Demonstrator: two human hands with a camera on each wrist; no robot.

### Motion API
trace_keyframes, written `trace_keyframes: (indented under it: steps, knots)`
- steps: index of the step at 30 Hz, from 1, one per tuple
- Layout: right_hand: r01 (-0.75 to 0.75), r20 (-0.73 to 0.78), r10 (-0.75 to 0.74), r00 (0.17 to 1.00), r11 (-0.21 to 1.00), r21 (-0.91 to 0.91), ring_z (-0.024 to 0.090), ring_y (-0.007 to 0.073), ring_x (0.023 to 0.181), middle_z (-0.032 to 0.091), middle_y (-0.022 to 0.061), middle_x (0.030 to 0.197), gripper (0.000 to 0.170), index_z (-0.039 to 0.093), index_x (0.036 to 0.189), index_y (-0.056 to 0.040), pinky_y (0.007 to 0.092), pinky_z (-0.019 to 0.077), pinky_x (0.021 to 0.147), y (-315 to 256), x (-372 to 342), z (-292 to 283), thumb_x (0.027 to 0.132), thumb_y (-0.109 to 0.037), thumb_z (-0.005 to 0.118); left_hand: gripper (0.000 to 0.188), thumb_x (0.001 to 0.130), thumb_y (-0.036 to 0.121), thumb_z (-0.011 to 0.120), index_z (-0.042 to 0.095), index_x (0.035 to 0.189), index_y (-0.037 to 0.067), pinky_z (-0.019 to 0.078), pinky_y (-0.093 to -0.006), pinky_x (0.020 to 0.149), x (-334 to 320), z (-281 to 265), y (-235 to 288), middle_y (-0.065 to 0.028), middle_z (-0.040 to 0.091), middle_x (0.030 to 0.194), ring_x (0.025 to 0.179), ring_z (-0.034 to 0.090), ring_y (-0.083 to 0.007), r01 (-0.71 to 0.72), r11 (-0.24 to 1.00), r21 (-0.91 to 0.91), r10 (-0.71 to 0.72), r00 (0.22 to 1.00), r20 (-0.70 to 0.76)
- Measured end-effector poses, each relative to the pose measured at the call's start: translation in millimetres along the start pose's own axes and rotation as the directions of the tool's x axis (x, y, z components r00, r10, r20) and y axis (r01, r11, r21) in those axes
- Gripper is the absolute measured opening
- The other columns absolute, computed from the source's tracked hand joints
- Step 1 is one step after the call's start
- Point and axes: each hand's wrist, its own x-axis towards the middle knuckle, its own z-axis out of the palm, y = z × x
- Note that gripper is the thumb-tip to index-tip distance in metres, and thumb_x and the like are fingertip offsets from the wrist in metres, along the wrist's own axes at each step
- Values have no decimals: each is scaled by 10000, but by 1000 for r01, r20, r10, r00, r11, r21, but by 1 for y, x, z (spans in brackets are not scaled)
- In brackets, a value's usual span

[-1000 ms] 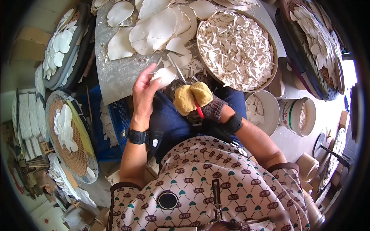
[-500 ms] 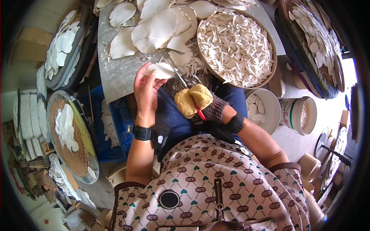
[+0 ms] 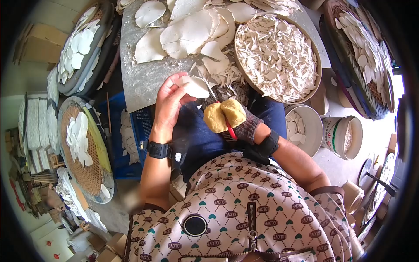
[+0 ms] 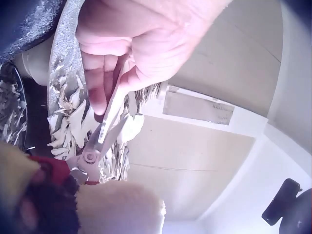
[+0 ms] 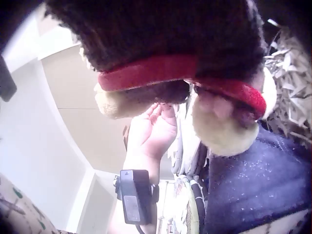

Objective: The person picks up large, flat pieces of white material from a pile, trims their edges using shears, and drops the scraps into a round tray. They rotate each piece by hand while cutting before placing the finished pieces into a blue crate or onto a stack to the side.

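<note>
Between thumb and fingers, my left hand pinches a thin white flat piece with an uneven edge. My right hand wears a dark knitted glove with thick yellow padding round the fingers. It grips red-handled scissors, whose blades meet the edge of the white piece in the left wrist view. In the right wrist view the red handles show against the glove, and the padding hides part of the fingers. White offcuts lie below the blades.
A metal-topped table ahead bears large white sheets and a round tray heaped with white strips. Buckets stand at the right, one holding white pieces. Woven racks and a blue crate are at the left.
My left hand has turned the white piece, which now slants down toward the scissors. The blades, visible at length before, are now mostly hidden at its edge. The head view has shifted slightly.
</note>
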Motion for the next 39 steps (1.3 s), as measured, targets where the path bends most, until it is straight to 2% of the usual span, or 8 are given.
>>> trace_keyframes:
  steps: [3,8,18,22,25,28,31,39]
  knots:
    - [116,24,-114,993,978,-173,610,302,813,641,139,861,130,608,888,-31,346,488,705,-9,4,-1,814,-110,536,417,864,48,550,426,1260,9,535,-288,748,-3,0,-4,-132,602,1028,876,626,-190,-25,1000,1,25,999,-38]
    - [-109,48,99,994,945,308,619,292,795,648,142,851,198,612,854,-3,330,491,697,-10,1,7,863,-160,492,470,854,45,567,394,1281,-46,532,-286,752,-1,1,-27,-151,597,1041,873,624,-182,-136,984,-118,104,964,-244]
    - [121,4,-121,993,991,-56,622,279,825,649,142,880,204,606,898,2,327,491,722,-11,2,2,868,-170,501,457,838,34,576,442,1269,-31,528,-237,685,3,4,-20,-90,639,926,775,624,-121,-73,997,-32,66,983,-170]
    - [-243,70,232,970,926,289,618,270,868,645,143,911,200,604,947,-11,322,489,743,-16,-1,2,852,-176,542,472,825,32,585,444,1270,-30,526,-224,655,3,5,-18,-78,643,887,737,618,-100,-36,999,-37,29,984,-177]
    - [-106,-5,109,994,981,164,624,251,845,651,134,901,222,611,936,-11,315,488,735,-9,-3,5,862,-203,530,479,824,34,590,442,1276,-25,518,-220,650,3,5,-15,-73,641,883,731,617,-99,-23,1000,1,23,988,-150]
    - [95,16,-94,995,980,-177,629,246,818,658,129,881,259,620,916,-6,308,486,729,-14,0,-2,883,-233,500,460,828,40,591,453,1262,-28,500,-205,648,2,3,-15,-73,641,885,742,609,-90,31,992,124,-22,997,-76]
    - [-187,48,181,982,959,213,633,260,793,658,119,833,221,626,881,-7,316,491,710,-23,5,-1,865,-204,525,424,831,29,588,475,1234,-33,475,-184,647,0,1,-18,-70,640,889,757,595,-77,-12,988,153,29,993,-110]
    - [215,88,-197,976,929,-302,634,231,746,658,123,809,200,630,886,-13,308,489,668,-22,9,-10,829,-194,568,344,825,-3,583,539,1165,-39,472,-193,708,-5,7,-23,-62,637,903,780,580,-69,-99,974,202,122,987,-103]
